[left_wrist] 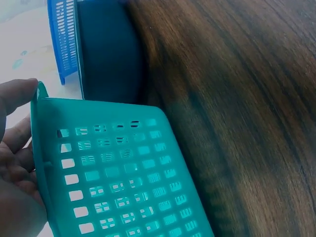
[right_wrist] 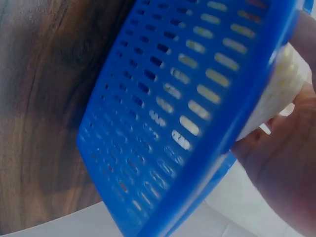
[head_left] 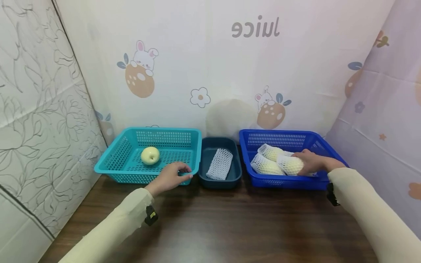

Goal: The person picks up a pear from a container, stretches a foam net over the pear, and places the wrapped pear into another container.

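Observation:
In the head view, a bare pale-yellow apple (head_left: 150, 156) sits in the turquoise basket (head_left: 113, 171) on the left. My left hand (head_left: 168, 178) is at this basket's front right corner, its thumb at the rim and its other fingers curled over the inner side; the left wrist view shows the fingertips right at the rim. Over in the blue basket (head_left: 263, 180), my right hand (head_left: 309, 162) grips an apple in a white foam net (head_left: 290, 165). Two more netted apples (head_left: 267, 167) lie beside it. Its fingertips are partly hidden behind the fruit.
Between the baskets stands a dark teal tub (head_left: 219, 184) with an empty white foam net (head_left: 220, 164) lying in it. All three containers are in a row on the brown wooden table (head_left: 230, 226), close to the patterned wall covering (head_left: 174, 65).

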A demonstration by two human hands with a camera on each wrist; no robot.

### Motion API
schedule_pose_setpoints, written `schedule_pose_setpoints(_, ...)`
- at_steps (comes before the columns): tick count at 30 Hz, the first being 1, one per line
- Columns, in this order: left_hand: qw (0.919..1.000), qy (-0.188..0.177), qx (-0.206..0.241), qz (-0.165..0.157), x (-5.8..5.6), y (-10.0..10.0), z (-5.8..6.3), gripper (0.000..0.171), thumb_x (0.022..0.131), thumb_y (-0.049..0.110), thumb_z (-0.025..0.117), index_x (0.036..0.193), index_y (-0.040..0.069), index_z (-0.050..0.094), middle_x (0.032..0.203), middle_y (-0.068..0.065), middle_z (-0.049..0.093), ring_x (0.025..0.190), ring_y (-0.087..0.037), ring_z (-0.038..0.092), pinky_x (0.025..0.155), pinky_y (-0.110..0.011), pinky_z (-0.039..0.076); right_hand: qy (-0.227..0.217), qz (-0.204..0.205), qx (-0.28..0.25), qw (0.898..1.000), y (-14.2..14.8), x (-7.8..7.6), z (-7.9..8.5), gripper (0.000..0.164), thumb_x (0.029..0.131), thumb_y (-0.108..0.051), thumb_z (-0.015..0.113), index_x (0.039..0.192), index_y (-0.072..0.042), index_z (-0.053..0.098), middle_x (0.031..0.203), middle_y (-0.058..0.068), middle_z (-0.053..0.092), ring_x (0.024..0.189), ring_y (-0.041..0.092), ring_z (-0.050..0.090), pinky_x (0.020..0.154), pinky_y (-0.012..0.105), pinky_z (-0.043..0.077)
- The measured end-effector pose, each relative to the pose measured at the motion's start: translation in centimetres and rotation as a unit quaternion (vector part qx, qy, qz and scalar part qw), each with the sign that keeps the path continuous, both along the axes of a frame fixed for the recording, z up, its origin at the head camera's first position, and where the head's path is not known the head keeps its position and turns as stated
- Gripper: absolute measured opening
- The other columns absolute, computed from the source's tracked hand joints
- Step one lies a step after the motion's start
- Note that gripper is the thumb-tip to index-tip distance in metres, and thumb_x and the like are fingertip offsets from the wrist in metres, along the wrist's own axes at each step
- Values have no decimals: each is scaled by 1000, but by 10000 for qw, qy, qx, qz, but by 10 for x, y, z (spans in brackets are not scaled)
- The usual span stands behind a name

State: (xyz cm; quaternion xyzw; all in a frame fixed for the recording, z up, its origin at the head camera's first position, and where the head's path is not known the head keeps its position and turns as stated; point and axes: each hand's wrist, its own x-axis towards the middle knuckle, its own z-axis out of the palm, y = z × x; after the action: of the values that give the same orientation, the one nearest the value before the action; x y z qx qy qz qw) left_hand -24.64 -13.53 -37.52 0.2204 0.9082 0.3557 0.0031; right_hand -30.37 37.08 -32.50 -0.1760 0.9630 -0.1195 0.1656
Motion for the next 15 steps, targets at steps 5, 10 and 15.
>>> schedule_pose_setpoints(5, 10000, -40, -16, 56, 2, 1, 2, 16, 90, 21, 67, 102, 11, 69, 101, 0, 64, 95, -17, 58, 85, -40, 48, 79, -131, 258, 9996, -3, 2, -3, 82, 77, -38, 76, 135, 6, 41, 114, 29, 41, 101, 46, 38, 84, 66, 33)
schedule_pose_setpoints(10, 9999, -53, -63, 106, 2, 1, 1, 16, 90, 21, 67, 103, 11, 69, 101, 0, 64, 96, -17, 58, 86, -42, 47, -145, -392, 164, 9990, -2, 7, -5, 86, 82, -49, 68, 141, 5, 34, 125, 34, 37, 108, 49, 37, 87, 70, 32)
schedule_pose_setpoints(15, 9998, -20, -140, 172, 2, 2, 0, 16, 90, 22, 67, 102, 12, 69, 102, 1, 65, 97, -17, 58, 86, -40, 47, 35, -503, -259, 9984, -8, 14, -2, 86, 85, -53, 63, 141, 7, 34, 132, 37, 36, 117, 52, 33, 90, 72, 29)
